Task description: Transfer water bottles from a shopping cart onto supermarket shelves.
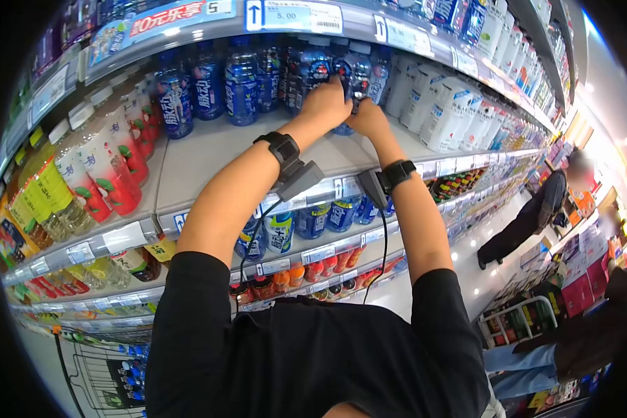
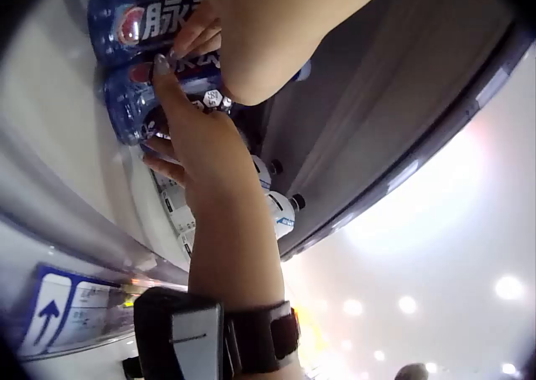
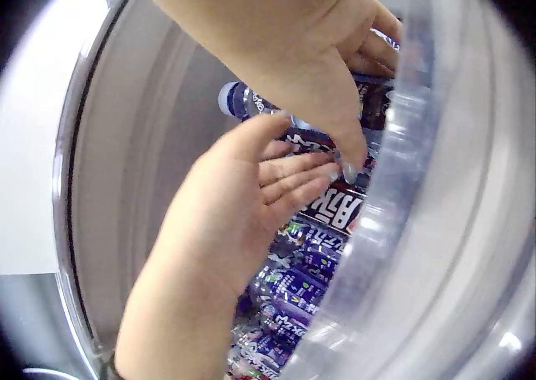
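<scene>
In the head view both hands reach onto a shelf among blue-labelled drink bottles. My right hand (image 2: 201,145) holds a blue drink bottle (image 2: 126,103), thumb on one side and fingers on the other. Close by, my left hand (image 3: 243,179) has its fingers nearly straight, fingertips at a dark-labelled bottle (image 3: 339,208). From the head, the left hand lies in front of the row and overlaps a bottle (image 1: 359,66). The hands partly hide the bottles at their fingertips. Another blue bottle (image 2: 146,15) stands right beside the held one.
Several blue bottles (image 1: 241,83) stand left of the hands, white bottles (image 1: 446,115) to the right. Overhead runs a shelf edge with price tags (image 1: 292,17). Red-labelled bottles (image 1: 115,177) fill the left section. A shopping cart (image 1: 97,376) is at lower left; a person (image 1: 536,209) stands in the aisle.
</scene>
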Demonstrator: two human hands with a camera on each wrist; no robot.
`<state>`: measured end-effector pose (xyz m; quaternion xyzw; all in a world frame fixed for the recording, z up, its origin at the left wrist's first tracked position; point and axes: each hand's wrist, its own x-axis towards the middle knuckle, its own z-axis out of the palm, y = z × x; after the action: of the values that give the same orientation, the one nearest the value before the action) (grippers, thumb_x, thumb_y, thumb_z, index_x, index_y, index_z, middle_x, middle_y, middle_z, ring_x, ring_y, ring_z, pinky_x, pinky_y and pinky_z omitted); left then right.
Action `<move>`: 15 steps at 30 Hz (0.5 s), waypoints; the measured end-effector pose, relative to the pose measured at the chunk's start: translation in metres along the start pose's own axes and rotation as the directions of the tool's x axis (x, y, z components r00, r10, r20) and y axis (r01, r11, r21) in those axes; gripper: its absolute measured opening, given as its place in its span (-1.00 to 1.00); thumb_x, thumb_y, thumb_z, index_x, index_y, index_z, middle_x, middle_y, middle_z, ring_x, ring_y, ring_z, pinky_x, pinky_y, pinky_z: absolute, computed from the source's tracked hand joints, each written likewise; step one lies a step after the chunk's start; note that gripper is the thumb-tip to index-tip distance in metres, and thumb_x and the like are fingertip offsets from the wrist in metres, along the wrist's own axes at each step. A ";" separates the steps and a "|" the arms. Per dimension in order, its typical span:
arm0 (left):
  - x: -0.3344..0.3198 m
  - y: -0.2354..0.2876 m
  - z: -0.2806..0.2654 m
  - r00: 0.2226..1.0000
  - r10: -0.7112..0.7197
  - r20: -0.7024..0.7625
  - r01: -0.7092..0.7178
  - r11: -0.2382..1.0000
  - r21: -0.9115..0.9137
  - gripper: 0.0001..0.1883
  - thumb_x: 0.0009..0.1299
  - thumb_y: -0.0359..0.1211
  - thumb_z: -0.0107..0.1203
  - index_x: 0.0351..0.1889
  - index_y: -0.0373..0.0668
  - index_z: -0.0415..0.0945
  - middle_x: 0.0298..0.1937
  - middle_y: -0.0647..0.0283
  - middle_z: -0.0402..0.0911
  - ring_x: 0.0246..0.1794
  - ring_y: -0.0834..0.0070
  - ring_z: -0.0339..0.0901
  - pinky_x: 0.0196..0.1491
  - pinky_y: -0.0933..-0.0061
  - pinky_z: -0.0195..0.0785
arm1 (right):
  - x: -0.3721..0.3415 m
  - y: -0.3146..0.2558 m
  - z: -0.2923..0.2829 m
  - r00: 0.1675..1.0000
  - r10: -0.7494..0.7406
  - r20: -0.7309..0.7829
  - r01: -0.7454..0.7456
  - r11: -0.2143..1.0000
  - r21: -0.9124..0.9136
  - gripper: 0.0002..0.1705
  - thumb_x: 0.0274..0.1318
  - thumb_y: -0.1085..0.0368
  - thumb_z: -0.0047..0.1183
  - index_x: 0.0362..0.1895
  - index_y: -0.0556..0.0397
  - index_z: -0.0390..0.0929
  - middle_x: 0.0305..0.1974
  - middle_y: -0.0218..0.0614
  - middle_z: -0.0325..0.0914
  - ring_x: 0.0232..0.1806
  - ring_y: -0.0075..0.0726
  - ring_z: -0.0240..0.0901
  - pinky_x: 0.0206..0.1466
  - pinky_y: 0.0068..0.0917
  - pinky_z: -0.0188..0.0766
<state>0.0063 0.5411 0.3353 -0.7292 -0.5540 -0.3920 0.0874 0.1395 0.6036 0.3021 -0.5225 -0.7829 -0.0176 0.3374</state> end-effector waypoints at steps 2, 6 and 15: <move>-0.002 0.008 -0.009 0.999 0.008 0.033 -0.008 1.000 -0.004 -0.39 0.14 -0.15 0.06 -0.07 -0.54 0.24 -0.32 -0.24 0.51 -0.24 -0.04 0.50 -0.15 0.13 0.38 | 0.002 -0.010 0.005 0.995 0.091 -0.045 -0.092 0.996 -0.013 -0.29 -0.31 -0.03 0.19 -0.21 0.37 0.38 -0.25 0.19 0.49 -0.18 0.13 0.48 -0.14 -0.18 0.42; -0.006 0.009 -0.016 0.990 0.047 0.136 -0.046 0.999 -0.013 -0.36 0.13 -0.18 0.04 0.03 -0.53 0.19 -0.30 -0.28 0.51 -0.23 -0.06 0.50 -0.13 0.14 0.37 | 0.012 -0.010 0.009 1.000 -0.005 -0.006 0.005 0.996 -0.088 -0.39 -0.28 0.07 0.16 -0.23 0.37 0.41 -0.22 0.15 0.50 -0.14 0.12 0.46 -0.12 -0.19 0.42; -0.001 0.004 0.001 0.980 -0.044 0.193 0.061 0.995 -0.083 -0.27 0.15 -0.21 -0.01 0.18 -0.49 0.00 -0.28 -0.32 0.49 -0.20 -0.06 0.50 -0.12 0.18 0.37 | 0.024 0.009 0.021 0.992 -0.085 0.094 0.093 0.992 -0.089 -0.36 -0.22 0.08 0.12 -0.16 0.41 0.37 -0.17 0.18 0.47 -0.09 0.11 0.44 -0.05 -0.24 0.40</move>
<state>0.0101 0.5399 0.3350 -0.7517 -0.5610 -0.3466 -0.0092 0.1305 0.6348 0.2962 -0.5023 -0.8182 -0.0454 0.2760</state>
